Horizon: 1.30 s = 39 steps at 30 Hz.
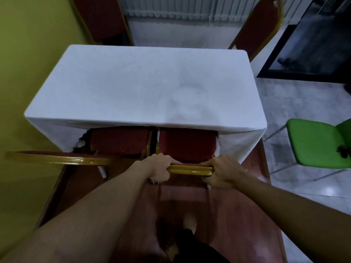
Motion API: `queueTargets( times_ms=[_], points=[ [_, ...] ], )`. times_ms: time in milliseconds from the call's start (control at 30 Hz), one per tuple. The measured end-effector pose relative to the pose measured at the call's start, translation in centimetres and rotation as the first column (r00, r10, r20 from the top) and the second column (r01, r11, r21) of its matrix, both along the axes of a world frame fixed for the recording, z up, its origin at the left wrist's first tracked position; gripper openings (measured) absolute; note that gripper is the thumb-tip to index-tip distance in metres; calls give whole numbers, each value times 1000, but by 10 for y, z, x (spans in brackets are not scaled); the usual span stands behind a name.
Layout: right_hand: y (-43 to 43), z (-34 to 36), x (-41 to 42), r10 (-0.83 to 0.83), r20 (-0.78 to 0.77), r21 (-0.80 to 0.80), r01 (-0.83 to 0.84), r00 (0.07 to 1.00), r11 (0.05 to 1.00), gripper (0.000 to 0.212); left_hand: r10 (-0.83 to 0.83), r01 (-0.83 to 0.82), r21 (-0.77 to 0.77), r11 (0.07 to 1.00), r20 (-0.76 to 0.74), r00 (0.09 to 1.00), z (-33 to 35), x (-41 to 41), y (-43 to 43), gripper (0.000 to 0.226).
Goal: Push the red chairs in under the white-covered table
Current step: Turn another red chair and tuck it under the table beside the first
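The fronts of both seats are swallowed by the white cloth of the bench, legs mostly blocked. Both arms are stretched forward and down. The gold top rail of the right-side red chair is gripped at its ends, left hand and right hand curled round it; the left-side red chair is tucked alongside.

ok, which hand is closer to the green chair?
Right. The right hand grips the right end of the gold back rail of the red chair, the end toward the green chair; the left hand grips its left end, farther away.
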State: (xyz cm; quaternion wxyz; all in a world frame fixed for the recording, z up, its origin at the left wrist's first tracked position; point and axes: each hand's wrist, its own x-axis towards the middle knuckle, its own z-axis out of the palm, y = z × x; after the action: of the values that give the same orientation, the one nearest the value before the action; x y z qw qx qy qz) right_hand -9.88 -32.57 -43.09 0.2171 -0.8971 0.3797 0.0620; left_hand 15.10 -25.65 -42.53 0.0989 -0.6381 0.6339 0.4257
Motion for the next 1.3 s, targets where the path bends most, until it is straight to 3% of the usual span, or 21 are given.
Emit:
queueTargets(
  times_ms=[400, 500, 833, 1000, 1233, 1300],
  points=[
    [-8, -1, -2, 54, -21, 21, -54, 998, 998, 75, -9, 10, 33, 999, -42, 999, -3, 6, -6, 73],
    [-10, 8, 5, 100, 17, 99, -101, 995, 990, 92, -37, 39, 34, 999, -36, 999, -2, 13, -6, 80],
    [13, 36, 132, 210, -86, 251, -183, 974, 951, 108, -166, 146, 97, 984, 251, 954, 18, 125, 26, 112],
    [52, 26, 216, 224, -117, 234, -192, 968, 953, 106, -147, 130, 76, 989, 304, 941, 32, 215, 62, 103],
    [100, 10, 339, 238, -25, 289, -221, 971, 932, 98, -82, 86, 5, 996, 344, 935, 46, 333, 123, 88],
    [107, 6, 365, 222, -12, 308, -208, 975, 928, 94, -45, 65, -53, 996, 316, 948, 45, 354, 133, 66]
  ],
)
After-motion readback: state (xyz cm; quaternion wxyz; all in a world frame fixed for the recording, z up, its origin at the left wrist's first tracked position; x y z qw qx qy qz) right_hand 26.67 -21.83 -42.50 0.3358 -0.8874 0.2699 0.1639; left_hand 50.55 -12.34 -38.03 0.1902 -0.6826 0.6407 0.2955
